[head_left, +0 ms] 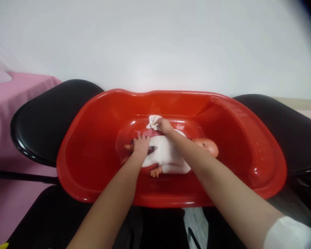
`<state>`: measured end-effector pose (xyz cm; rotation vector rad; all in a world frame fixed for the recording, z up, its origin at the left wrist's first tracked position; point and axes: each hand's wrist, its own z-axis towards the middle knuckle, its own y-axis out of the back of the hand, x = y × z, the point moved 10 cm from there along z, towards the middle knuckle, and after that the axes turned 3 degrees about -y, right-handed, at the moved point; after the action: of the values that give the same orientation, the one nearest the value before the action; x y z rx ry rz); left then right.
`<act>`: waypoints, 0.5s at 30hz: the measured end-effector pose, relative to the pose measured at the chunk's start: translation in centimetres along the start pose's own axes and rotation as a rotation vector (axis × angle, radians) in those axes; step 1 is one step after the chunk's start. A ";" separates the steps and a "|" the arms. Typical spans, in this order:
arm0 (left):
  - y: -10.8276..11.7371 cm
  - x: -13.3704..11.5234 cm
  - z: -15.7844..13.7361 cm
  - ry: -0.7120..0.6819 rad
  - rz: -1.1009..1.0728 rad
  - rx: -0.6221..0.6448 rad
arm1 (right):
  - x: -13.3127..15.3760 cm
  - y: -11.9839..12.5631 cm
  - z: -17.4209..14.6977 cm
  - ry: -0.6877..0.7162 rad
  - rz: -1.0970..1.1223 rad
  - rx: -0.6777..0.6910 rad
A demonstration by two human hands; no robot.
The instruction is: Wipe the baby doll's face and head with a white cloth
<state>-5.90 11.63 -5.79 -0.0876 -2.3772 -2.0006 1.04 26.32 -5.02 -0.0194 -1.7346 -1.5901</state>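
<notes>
A baby doll [171, 152] in white clothing lies on its back in a red baby bathtub [88, 162], with its head to the right. My left hand [141, 143] is wrapped over the doll's far lower leg, the foot sticking out beyond it. At the far side of the doll, my right hand [165, 125] pinches a small white cloth [153, 121] just above the tub floor. My right forearm crosses over the doll's chest and hides part of it. The doll's near arm rests along its side, palm showing.
Black chair seats [49, 117] support the tub's left end, and another black seat [295, 135] sits under its right end. A table with a pink cloth [23, 93] stands at the left. A white wall [155, 45] rises behind the tub.
</notes>
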 end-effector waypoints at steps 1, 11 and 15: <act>0.0 0.0 0.0 -0.002 -0.004 0.001 | 0.1 0.0 -0.1 0.016 0.010 0.017; -0.5 0.3 0.3 0.006 -0.032 0.001 | -1.4 -0.2 -0.2 -0.054 0.055 0.032; -0.5 0.4 0.4 0.012 -0.042 -0.012 | -0.7 -0.2 -0.3 0.021 0.073 0.066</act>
<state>-6.34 11.93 -6.29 -0.0268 -2.3801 -2.0271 1.64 26.33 -5.63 -0.0331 -1.7492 -1.4748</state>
